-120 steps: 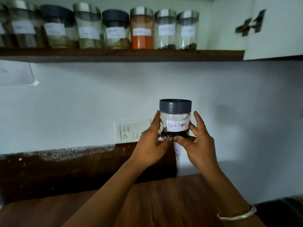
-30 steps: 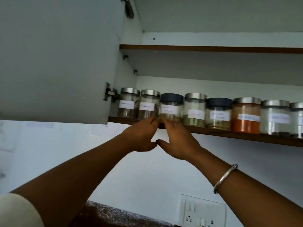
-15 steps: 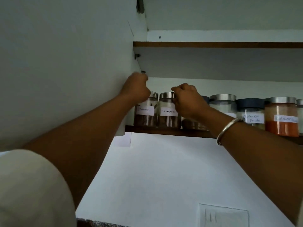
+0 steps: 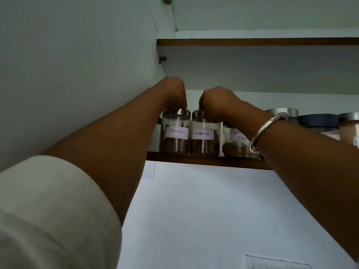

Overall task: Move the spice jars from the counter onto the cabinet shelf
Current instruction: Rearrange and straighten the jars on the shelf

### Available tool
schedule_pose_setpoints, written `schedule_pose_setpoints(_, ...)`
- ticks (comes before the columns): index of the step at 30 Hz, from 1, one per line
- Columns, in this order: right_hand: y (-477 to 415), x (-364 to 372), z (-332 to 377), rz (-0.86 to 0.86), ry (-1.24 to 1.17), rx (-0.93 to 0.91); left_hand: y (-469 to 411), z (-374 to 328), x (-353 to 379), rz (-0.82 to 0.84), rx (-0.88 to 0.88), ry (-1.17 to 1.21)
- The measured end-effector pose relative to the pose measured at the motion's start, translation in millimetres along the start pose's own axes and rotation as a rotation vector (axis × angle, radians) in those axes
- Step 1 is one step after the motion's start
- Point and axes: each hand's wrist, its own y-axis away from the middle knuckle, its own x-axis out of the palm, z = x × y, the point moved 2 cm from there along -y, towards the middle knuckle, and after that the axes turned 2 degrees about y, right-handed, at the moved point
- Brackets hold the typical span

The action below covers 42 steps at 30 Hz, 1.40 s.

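At 12 o'clock, left hand (image 4: 173, 94) and right hand (image 4: 217, 102) clench cinnamon jars (image 4: 175, 139) from above; seat both flat before release.

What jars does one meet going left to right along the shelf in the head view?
Left Cinnamon jar → second Cinnamon jar → jar with partly hidden label → silver-lidded jar → dark-lidded jar → jar at the right edge.

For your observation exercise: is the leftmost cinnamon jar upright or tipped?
Upright: the leftmost cinnamon jar stands flat on the shelf, lid on top.
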Motion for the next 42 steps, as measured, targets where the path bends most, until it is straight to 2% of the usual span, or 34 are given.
schedule_pose_setpoints(5, -12, 11, 6, 0.041, 0.036, 0.030, -17, -2, 20, 0.039, 0.048, -0.199)
schedule_pose_setpoints(15, -44, 47, 16, 0.026, -0.011, 0.088, -40, 15, 52, 0.102, 0.057, -0.405)
schedule_pose_setpoints(20, -54, 64, 20, 0.038, -0.027, 0.096, -49, 11, 73, 0.045, 0.069, -0.416)
schedule_pose_setpoints(28, -71, 85, 16, 0.052, -0.022, 0.132, -60, 16, 86, 0.105, 0.070, -0.462)
schedule_pose_setpoints(33, -82, 99, 17, 0.124, 0.019, 0.105, -69, 20, 101, 0.092, 0.049, -0.425)
schedule_pose_setpoints(37, -83, 103, 17, 0.181, -0.098, 0.165, -80, 24, 114, 0.155, 0.027, -0.406)
schedule_pose_setpoints(42, -77, 107, 14, 0.328, -0.092, 0.136, -87, 29, 121, 0.240, 0.050, -0.376)
